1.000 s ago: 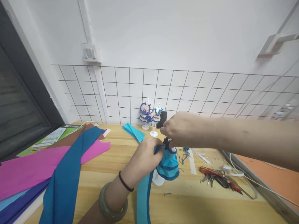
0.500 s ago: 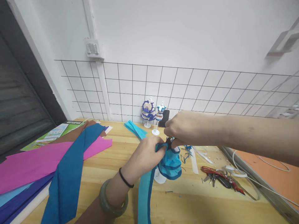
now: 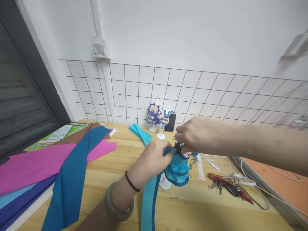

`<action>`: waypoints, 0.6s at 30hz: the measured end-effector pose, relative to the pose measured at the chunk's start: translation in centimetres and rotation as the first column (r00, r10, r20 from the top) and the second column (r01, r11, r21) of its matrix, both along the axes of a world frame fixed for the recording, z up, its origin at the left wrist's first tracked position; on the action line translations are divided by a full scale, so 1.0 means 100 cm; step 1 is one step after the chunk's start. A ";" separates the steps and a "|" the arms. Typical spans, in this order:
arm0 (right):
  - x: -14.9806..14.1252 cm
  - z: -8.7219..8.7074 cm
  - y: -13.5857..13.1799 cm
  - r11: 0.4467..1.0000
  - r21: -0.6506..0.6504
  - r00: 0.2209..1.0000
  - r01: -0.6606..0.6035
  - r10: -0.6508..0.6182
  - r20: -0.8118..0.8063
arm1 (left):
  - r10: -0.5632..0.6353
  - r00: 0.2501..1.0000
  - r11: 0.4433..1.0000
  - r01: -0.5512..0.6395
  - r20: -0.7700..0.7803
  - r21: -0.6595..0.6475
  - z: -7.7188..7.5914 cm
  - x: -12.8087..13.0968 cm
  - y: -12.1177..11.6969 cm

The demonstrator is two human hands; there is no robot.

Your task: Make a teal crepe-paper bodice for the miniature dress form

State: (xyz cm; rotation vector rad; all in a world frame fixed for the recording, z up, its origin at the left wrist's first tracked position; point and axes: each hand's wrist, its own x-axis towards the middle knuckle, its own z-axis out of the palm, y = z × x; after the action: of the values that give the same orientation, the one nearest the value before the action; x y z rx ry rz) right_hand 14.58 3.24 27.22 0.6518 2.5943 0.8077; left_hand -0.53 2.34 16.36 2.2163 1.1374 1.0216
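Observation:
Pinched in my left hand (image 3: 157,158) is a turquoise crepe paper strip (image 3: 148,205) with a dark blue edge, which hangs down toward the front of the table. Its upper end meets a small dress form (image 3: 165,182) on a white round base, dressed in a layered turquoise skirt (image 3: 178,171) with dark blue trim. My right hand (image 3: 192,134) is closed on a small black tool (image 3: 178,147) right at the strip's top, close to the left fingertips. Fingers hide most of this tool, so I cannot make out its kind.
Two decorated mini dress forms (image 3: 154,117) and a black phone (image 3: 170,122) stand at the wall grid. Coloured crepe sheets (image 3: 69,179) lie at left, with a folded turquoise piece (image 3: 141,133) behind my hand. Keys (image 3: 228,186), blue scraps (image 3: 194,158) and white strips (image 3: 201,168) lie at right.
The view has shifted slightly. Both hands stay close together at the top of the strip, with the black tool still in the right hand; little else differs.

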 end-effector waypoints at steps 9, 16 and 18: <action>0.003 -0.002 0.002 1.000 -0.017 1.000 -0.003 0.003 -0.031 | -0.003 1.000 1.000 0.003 -0.005 -0.006 0.001 -0.001 0.000; 0.007 -0.003 0.002 1.000 -0.021 1.000 0.010 -0.011 -0.030 | -0.021 1.000 1.000 0.021 0.014 0.009 0.002 0.000 0.000; 0.006 -0.002 0.002 1.000 -0.021 1.000 0.020 -0.021 -0.019 | -0.035 0.999 0.999 0.035 0.013 0.001 0.001 0.000 0.001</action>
State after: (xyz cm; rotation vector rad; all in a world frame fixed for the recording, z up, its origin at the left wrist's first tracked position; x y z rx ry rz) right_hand 15.17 3.43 26.99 0.6821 2.6053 0.7704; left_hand -0.55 2.47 16.51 2.2185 1.0890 1.0210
